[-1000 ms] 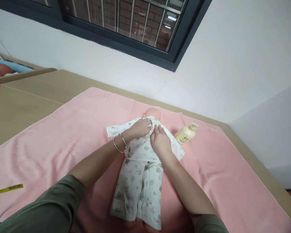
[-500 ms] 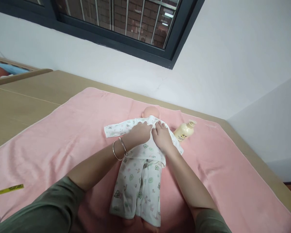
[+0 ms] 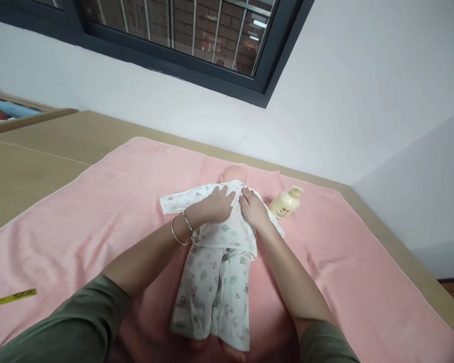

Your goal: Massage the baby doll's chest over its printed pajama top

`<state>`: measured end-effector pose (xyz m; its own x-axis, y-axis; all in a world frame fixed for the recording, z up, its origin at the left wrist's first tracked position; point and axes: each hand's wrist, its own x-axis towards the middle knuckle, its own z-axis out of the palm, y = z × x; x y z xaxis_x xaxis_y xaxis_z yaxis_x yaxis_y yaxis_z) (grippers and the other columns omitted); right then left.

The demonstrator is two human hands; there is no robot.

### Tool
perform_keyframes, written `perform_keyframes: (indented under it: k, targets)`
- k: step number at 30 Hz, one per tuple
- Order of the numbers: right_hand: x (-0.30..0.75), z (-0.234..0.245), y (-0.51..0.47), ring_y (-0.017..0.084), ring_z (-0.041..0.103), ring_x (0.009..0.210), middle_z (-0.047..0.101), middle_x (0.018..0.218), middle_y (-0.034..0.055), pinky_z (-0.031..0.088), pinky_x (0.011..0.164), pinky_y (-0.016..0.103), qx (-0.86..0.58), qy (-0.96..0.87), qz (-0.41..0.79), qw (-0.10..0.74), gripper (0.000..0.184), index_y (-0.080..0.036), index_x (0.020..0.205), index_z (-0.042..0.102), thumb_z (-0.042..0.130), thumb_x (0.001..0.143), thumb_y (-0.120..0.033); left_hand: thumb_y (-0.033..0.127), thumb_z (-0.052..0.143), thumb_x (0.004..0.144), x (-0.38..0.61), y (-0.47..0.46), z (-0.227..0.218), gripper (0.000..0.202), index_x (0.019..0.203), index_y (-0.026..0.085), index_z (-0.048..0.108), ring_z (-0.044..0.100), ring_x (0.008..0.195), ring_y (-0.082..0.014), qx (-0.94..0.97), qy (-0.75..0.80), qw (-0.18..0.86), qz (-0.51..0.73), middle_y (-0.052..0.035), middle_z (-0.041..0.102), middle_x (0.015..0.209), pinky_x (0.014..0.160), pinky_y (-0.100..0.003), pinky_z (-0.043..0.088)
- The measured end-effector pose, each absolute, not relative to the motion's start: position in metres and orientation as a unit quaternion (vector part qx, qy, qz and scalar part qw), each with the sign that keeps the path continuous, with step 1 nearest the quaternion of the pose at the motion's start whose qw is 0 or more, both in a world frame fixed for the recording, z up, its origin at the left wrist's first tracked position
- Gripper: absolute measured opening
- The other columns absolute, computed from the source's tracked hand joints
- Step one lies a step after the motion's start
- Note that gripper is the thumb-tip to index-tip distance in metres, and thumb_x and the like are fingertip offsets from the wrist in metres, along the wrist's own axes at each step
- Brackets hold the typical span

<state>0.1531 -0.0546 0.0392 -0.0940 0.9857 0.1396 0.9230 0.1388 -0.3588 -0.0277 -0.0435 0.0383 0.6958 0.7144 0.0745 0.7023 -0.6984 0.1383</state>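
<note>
A baby doll (image 3: 232, 174) lies on a pink blanket (image 3: 109, 201), its head toward the wall. It wears a white printed top (image 3: 227, 233) and matching trousers (image 3: 196, 287). My left hand (image 3: 220, 205) rests on the upper part of the top, fingers spread and pointing toward the doll's head. Beside it, my right hand (image 3: 254, 207) lies on the top too, its fingers stretched out. The two hands are close but apart. Two silver bangles (image 3: 181, 227) circle my left wrist. The doll's face is not visible.
Just right of the doll, a pale yellow pump bottle (image 3: 286, 203) stands on the blanket. A yellow strip (image 3: 13, 297) lies at the lower left. The wooden tabletop (image 3: 41, 154) meets a white wall (image 3: 325, 111) below a dark-framed window (image 3: 174, 60).
The fingers of my left hand have spread from a more curled pose and lie flatter on the top. My right hand has barely moved. The view has shifted slightly.
</note>
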Motion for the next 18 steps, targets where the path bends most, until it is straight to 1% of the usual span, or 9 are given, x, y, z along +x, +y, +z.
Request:
perform_keyframes:
  k: [2,3,6,8,10,12,15,16,18]
  targets:
    - [0.157,0.037,-0.048,0.030,0.051,0.139,0.058,0.150,0.0170,0.039,0.116,0.046,-0.653,-0.731,0.073,0.184,0.053,-0.011,0.146,0.053,0.028,0.103,-0.028,0.016,0.038,0.096,-0.026,-0.052,0.042,0.059,0.154,0.006,0.037,0.036,0.152,-0.0350,0.920,0.385,0.049,0.059,-0.0241,0.043,0.160,0.119,-0.056,0.033]
    - [0.155,0.036,-0.049,0.030,0.052,0.139,0.057,0.150,0.0177,0.039,0.116,0.047,-0.654,-0.732,0.059,0.181,0.053,-0.010,0.147,0.053,0.028,0.103,-0.026,0.015,0.038,0.096,-0.026,-0.052,0.043,0.057,0.152,0.007,0.040,0.041,0.148,-0.0339,0.919,0.385,0.055,0.062,-0.0240,0.046,0.157,0.118,-0.054,0.035]
    - [0.139,0.036,-0.068,0.033,0.046,0.145,0.051,0.156,0.0210,0.032,0.121,0.049,-0.663,-0.736,0.010,0.140,0.055,-0.004,0.150,0.048,0.028,0.103,-0.025,0.015,0.039,0.097,-0.027,-0.040,0.048,0.045,0.137,0.012,0.057,0.053,0.135,-0.0286,0.918,0.377,0.082,0.090,-0.0177,0.060,0.143,0.114,-0.046,0.041]
    - [0.124,0.038,-0.087,0.036,0.046,0.145,0.050,0.155,0.0235,0.032,0.122,0.049,-0.665,-0.739,-0.017,0.108,0.056,0.000,0.151,0.047,0.033,0.102,-0.025,0.014,0.039,0.096,-0.028,-0.028,0.048,0.040,0.127,0.016,0.064,0.056,0.129,-0.0255,0.914,0.382,0.088,0.107,-0.0139,0.066,0.135,0.112,-0.040,0.042]
    - [0.113,0.042,-0.102,0.037,0.048,0.144,0.052,0.154,0.0236,0.033,0.121,0.048,-0.656,-0.748,-0.038,0.092,0.056,-0.001,0.150,0.048,0.038,0.099,-0.023,0.015,0.037,0.098,-0.028,-0.018,0.045,0.038,0.123,0.015,0.066,0.056,0.128,-0.0255,0.910,0.394,0.075,0.105,-0.0145,0.067,0.131,0.112,-0.040,0.042]
    - [0.110,0.047,-0.107,0.035,0.053,0.140,0.058,0.149,0.0212,0.036,0.119,0.046,-0.653,-0.751,-0.030,0.093,0.052,-0.006,0.146,0.055,0.040,0.098,-0.021,0.016,0.032,0.101,-0.029,-0.017,0.042,0.041,0.123,0.011,0.066,0.053,0.134,-0.0288,0.915,0.390,0.043,0.092,-0.0182,0.064,0.137,0.115,-0.045,0.039]
    - [0.126,0.053,-0.092,0.030,0.059,0.134,0.064,0.144,0.0147,0.043,0.113,0.042,-0.650,-0.747,0.043,0.128,0.046,-0.016,0.136,0.064,0.035,0.101,-0.024,0.018,0.027,0.103,-0.029,-0.028,0.041,0.047,0.136,0.005,0.058,0.040,0.148,-0.0344,0.929,0.364,0.013,0.068,-0.0229,0.048,0.156,0.120,-0.054,0.031]
    - [0.134,0.053,-0.083,0.028,0.057,0.136,0.062,0.147,0.0131,0.044,0.113,0.041,-0.644,-0.748,0.067,0.147,0.046,-0.018,0.136,0.064,0.033,0.102,-0.026,0.018,0.028,0.103,-0.028,-0.034,0.042,0.048,0.141,0.004,0.053,0.036,0.151,-0.0351,0.931,0.361,0.015,0.059,-0.0233,0.043,0.160,0.121,-0.055,0.030]
    - [0.149,0.050,-0.065,0.026,0.047,0.146,0.054,0.155,0.0124,0.039,0.119,0.041,-0.633,-0.747,0.099,0.177,0.046,-0.017,0.136,0.063,0.033,0.103,-0.028,0.015,0.032,0.100,-0.028,-0.046,0.045,0.051,0.148,0.003,0.046,0.034,0.153,-0.0357,0.930,0.363,0.029,0.044,-0.0240,0.041,0.161,0.120,-0.055,0.031]
